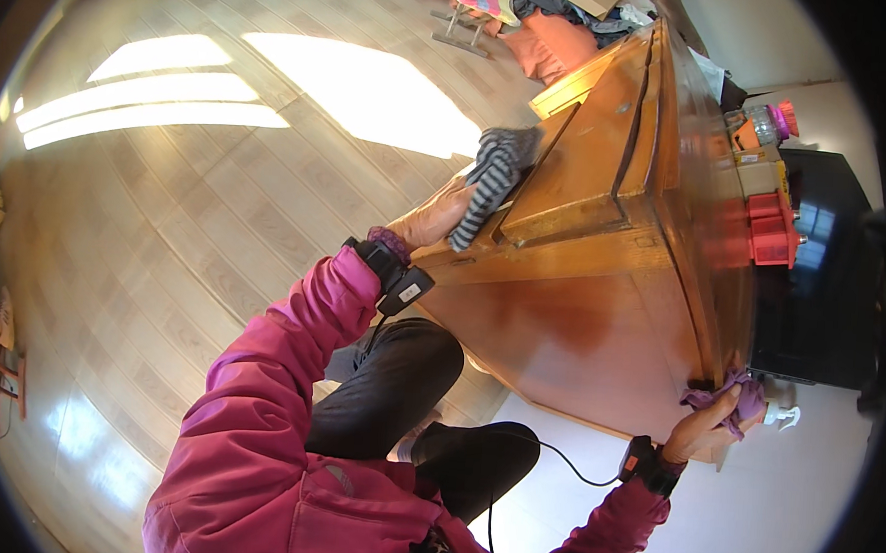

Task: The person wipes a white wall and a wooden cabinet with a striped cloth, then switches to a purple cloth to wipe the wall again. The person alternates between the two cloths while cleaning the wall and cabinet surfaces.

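Note:
A brown wooden cabinet [585, 249] with a drawer front stands before me. My left hand [436, 216] has a grey and black striped cloth [498, 174] on the cabinet's front, near the drawer's edge; the cloth hides most of its fingers. At the cabinet's near right corner, my right hand [701, 427] grips a bunched purple cloth [740, 400]. A white nozzle [783, 416] shows just beyond that hand; its lower part is hidden.
On the cabinet top are a red holder [772, 230], a jar with a pink lid [769, 121] and a dark screen [819, 271]. Orange fabric and clothes [550, 47] are heaped at the far end. A cable [564, 461] hangs from my right wrist. Sunlight crosses the tiled floor [176, 212].

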